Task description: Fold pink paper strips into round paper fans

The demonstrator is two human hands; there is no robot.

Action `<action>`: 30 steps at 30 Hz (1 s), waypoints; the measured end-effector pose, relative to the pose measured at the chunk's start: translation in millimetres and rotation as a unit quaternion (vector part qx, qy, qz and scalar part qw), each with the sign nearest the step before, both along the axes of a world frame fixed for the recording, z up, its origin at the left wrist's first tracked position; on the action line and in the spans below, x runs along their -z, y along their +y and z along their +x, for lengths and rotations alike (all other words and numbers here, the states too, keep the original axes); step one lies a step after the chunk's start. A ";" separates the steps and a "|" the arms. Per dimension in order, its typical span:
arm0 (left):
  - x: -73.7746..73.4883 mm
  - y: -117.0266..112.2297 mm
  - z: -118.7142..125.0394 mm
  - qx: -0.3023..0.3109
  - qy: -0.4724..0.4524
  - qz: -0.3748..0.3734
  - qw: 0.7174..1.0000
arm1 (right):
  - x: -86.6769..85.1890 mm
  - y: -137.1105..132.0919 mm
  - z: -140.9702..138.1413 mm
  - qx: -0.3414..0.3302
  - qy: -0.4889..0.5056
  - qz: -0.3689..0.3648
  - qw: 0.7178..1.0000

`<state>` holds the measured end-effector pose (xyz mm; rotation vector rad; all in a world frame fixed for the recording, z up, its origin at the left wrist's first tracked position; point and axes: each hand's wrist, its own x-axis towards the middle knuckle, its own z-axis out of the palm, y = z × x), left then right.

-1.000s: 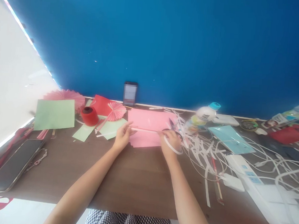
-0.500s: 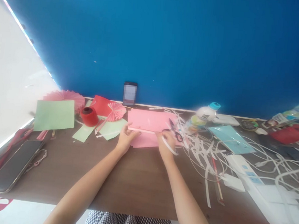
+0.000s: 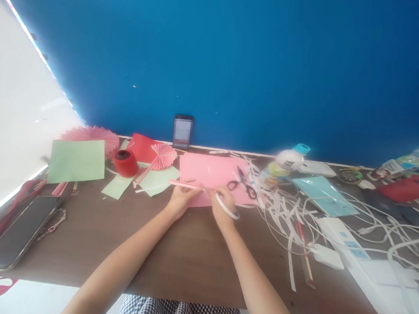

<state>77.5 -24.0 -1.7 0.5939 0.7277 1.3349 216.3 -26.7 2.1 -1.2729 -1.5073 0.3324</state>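
My left hand [image 3: 180,202] pinches a narrow folded strip of pink paper [image 3: 184,184], which sticks out past its fingers to the left. My right hand [image 3: 222,211] is closed at the strip's right end, with a thin white roll of tape [image 3: 227,208] looped over the back of its fingers. What exactly its fingertips pinch is too small to make out. Beneath and behind both hands lie pink paper sheets [image 3: 210,167]. Dark-handled scissors [image 3: 243,183] rest on the sheets just right of my right hand.
Left are green paper [image 3: 77,162], pink paper fans [image 3: 163,157], a red roll [image 3: 125,164] and a large phone [image 3: 18,233]. A smaller phone [image 3: 182,131] leans on the blue wall. Right are white paper strips [image 3: 281,208], a bottle [image 3: 285,163], tangled cables and a power strip [image 3: 347,245].
Both hands have come closer together, and the pink strip has been lifted off the sheets and shifted left. The tape roll has moved left with my right hand.
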 end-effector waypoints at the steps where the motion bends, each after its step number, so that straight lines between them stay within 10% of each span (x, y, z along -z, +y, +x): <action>1: 1.0 0.0 -0.3 -0.007 0.013 0.001 1.000 | -0.4 -0.8 -1.7 -0.011 -0.007 0.004 1.000; 30: 0.3 -3.6 0.7 0.004 0.084 0.027 0.996 | -4.6 -3.1 4.1 -0.152 0.002 -0.049 0.987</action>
